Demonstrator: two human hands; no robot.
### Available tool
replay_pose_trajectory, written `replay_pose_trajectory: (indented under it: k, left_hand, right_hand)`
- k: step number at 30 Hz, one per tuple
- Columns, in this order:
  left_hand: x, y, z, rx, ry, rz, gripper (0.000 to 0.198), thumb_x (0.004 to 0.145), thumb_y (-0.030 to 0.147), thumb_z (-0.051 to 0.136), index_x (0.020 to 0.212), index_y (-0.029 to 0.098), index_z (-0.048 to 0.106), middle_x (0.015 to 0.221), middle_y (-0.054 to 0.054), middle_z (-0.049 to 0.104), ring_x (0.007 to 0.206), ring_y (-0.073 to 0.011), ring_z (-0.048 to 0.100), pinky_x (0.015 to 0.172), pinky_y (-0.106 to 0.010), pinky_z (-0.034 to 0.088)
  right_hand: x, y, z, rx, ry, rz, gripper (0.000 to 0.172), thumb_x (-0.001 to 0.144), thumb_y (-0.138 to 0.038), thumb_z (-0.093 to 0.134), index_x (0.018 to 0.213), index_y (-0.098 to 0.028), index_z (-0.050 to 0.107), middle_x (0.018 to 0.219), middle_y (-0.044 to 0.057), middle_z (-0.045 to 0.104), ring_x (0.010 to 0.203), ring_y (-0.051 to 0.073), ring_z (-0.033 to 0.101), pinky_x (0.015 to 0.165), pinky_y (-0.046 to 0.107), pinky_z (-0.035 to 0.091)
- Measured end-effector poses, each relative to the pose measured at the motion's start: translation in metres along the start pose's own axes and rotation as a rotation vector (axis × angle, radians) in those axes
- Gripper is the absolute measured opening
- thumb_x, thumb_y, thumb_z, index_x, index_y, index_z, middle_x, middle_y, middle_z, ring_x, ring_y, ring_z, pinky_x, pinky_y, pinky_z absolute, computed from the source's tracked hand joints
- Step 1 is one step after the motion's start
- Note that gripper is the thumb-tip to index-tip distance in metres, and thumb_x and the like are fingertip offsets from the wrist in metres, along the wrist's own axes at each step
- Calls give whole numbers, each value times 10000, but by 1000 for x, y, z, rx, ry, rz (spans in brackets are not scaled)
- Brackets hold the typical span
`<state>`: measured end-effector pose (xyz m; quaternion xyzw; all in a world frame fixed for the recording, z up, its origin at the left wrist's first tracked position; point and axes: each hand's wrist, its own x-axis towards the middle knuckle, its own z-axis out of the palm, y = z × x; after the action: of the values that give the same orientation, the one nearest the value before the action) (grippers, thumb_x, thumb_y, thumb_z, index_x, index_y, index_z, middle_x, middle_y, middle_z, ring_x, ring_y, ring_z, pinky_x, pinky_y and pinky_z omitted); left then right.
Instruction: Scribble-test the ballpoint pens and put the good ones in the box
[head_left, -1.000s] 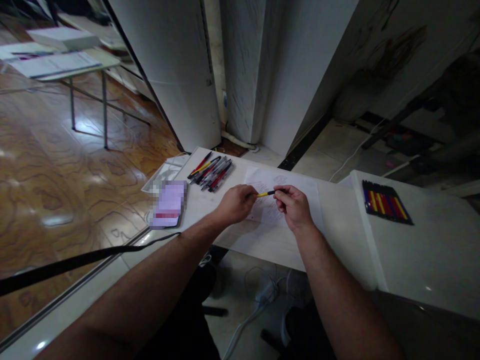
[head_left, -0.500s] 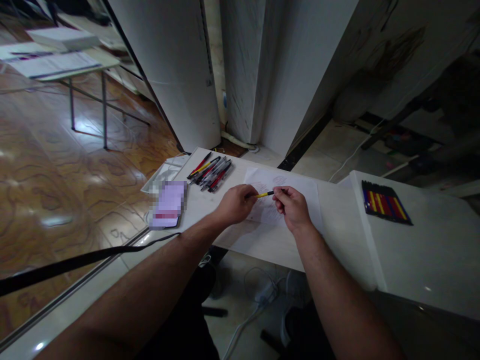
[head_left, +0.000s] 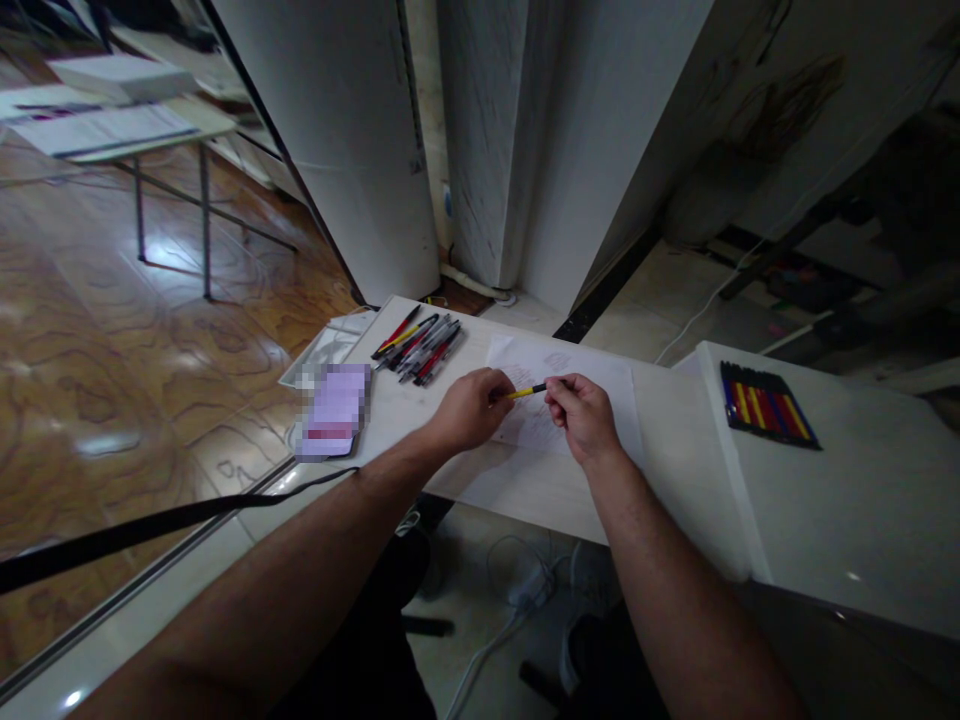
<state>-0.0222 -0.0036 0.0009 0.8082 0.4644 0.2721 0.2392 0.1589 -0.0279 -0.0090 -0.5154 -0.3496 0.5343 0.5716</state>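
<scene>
Yellow and slim, a pen (head_left: 525, 391) spans left hand (head_left: 472, 408) and right hand (head_left: 586, 412), each grip pinching it over scribbled paper (head_left: 529, 424).

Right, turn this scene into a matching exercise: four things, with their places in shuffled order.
1. yellow-and-black pen
2. loose pens
3. marked sheet
4. neat row of pens

A. flat on the table, beneath the hands
B. on the white surface at the right
C. between the left hand and right hand
D. heaped near the table's far left corner

Pairs: 1-C, 2-D, 3-A, 4-B
</scene>
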Motion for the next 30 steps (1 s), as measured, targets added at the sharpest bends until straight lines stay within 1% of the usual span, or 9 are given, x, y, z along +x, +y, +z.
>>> replay_pose_trajectory:
  k: [4, 7, 10, 12, 15, 24, 30]
  left_hand:
    - [0, 0, 0, -16, 10, 2, 103, 764, 185, 607, 845, 153, 662, 786, -38, 647, 701, -147, 563, 629, -256, 430]
    - [0, 1, 0, -23, 0, -4, 141, 801, 197, 572, 870, 153, 686, 792, -46, 668, 700, -150, 579, 631, -259, 435]
    - [0, 3, -1, -49, -24, 9, 195, 835, 201, 534, 915, 154, 705, 835, -54, 691, 730, -154, 601, 649, -260, 446]
    - [-1, 3, -1, -58, -41, 19, 205, 843, 200, 526, 923, 151, 709, 849, -58, 695, 743, -154, 608, 659, -257, 450]
    - [-1, 4, -1, -40, -49, 20, 178, 834, 202, 545, 887, 148, 706, 818, -55, 688, 722, -151, 599, 644, -253, 444]
    - [0, 4, -2, -8, -12, 35, 112, 795, 175, 606, 843, 145, 702, 785, -45, 671, 686, -140, 573, 635, -251, 424]
    - [-1, 5, -1, -7, 7, 35, 112, 808, 184, 608, 848, 157, 709, 784, -44, 674, 697, -143, 581, 649, -254, 432]
  right_hand:
    - [0, 0, 1, -20, 17, 2, 281, 665, -393, 762, 707, -168, 598, 555, -38, 580, 423, 49, 425, 361, 167, 271]
    - [-1, -1, 1, 30, -10, 1, 265, 660, -357, 765, 802, -165, 649, 603, -35, 600, 435, 47, 428, 363, 167, 269]
    - [-1, -3, 1, 65, -41, -1, 284, 651, -297, 759, 888, -161, 682, 628, -32, 608, 446, 48, 434, 368, 170, 273]
    - [-1, -3, 1, 67, -37, 1, 270, 650, -284, 752, 879, -156, 690, 626, -27, 609, 449, 49, 436, 370, 171, 273]
    - [-1, -3, 1, 61, -28, 2, 253, 646, -288, 748, 853, -153, 692, 618, -23, 611, 448, 51, 435, 371, 174, 274]
    - [-1, -2, 2, 26, -6, -21, 238, 650, -305, 767, 807, -145, 685, 591, -23, 610, 441, 50, 438, 372, 173, 279]
    - [0, -1, 2, 44, -7, -41, 235, 663, -306, 762, 824, -153, 685, 608, -23, 611, 441, 50, 432, 370, 179, 273]
